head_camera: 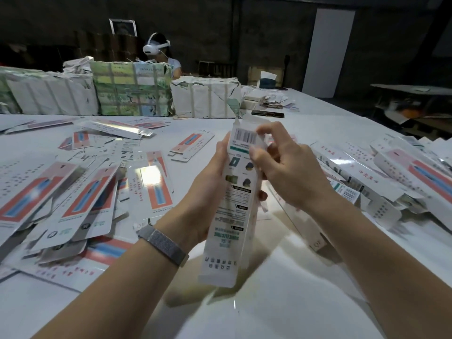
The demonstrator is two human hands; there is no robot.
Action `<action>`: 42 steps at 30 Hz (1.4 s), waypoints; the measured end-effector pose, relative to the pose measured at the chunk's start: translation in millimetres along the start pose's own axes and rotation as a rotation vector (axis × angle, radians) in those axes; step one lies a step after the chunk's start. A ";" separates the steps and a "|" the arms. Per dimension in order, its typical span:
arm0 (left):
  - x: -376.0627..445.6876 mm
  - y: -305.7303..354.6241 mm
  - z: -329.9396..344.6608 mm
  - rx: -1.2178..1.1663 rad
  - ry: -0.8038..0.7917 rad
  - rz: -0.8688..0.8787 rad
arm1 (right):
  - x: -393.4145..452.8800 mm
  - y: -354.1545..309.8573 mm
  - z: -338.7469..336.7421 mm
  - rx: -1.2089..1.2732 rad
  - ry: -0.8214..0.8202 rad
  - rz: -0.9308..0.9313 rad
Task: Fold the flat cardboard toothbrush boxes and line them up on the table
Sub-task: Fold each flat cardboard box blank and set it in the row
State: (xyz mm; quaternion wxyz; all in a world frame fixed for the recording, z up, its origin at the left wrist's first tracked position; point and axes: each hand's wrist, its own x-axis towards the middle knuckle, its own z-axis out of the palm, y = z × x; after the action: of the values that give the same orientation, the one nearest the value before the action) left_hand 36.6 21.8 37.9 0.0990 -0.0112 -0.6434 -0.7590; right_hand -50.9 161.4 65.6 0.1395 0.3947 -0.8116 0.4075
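- Above the counter, mid-frame: left hand wraps the box from the left side, fingers curled round behind it, a fingertip showing at the right edge.
- Right hand is at the box's upper right; thumb and curled fingers pinch/push the top flap area just beside the barcode.
- Box's long axis runs near-upright, top tilted away from the person, bottom end nearest the camera and clear of the counter.
- Judgement: next move turns on the top end, and the right hand is nearer to it; left only steadies.
- Legible print, upside down: "SONIC ELECTRIC", barcode near top; rest too blurred.
- Outward: flat boxes piled on the left, more boxes heaped right, wrapped bundles behind.
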 end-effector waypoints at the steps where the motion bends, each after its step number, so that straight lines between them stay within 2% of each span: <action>1: 0.4 0.8 -0.2 0.047 0.001 0.021 | 1.2 0.8 -1.0 -0.010 0.050 -0.028; 3: 0.6 1.9 0.3 0.121 0.006 0.054 | 1.5 0.5 -2.1 0.065 0.112 -0.063; 7: -0.7 2.9 4.3 0.115 0.058 0.139 | 0.2 -2.7 -2.1 0.315 0.108 -0.014; 11: -3.0 3.5 9.4 0.013 0.078 0.195 | -4.3 -9.3 1.2 0.546 0.005 0.033; 14: -3.5 3.9 10.5 -0.030 0.086 0.216 | -7.0 -8.2 4.2 0.542 -0.096 0.036; 22: -3.4 4.6 8.0 -0.013 0.038 0.218 | -6.7 -7.3 2.1 0.605 -0.166 0.050; 30: -3.5 2.7 9.9 0.037 0.000 0.201 | -7.3 -5.4 0.3 0.678 0.015 0.024; 36: -2.7 0.7 12.0 0.011 0.039 0.168 | -6.0 -2.5 4.2 0.718 0.040 -0.003; 42: -3.3 -2.2 14.8 0.058 -0.007 0.150 | -1.4 -8.1 -0.3 0.843 0.060 0.144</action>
State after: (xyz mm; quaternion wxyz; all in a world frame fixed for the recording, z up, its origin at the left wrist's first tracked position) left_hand 37.8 37.1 37.8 0.1537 -0.0590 -0.6626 -0.7306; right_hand -43.9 159.5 69.4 -0.0392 0.3474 -0.5951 0.7236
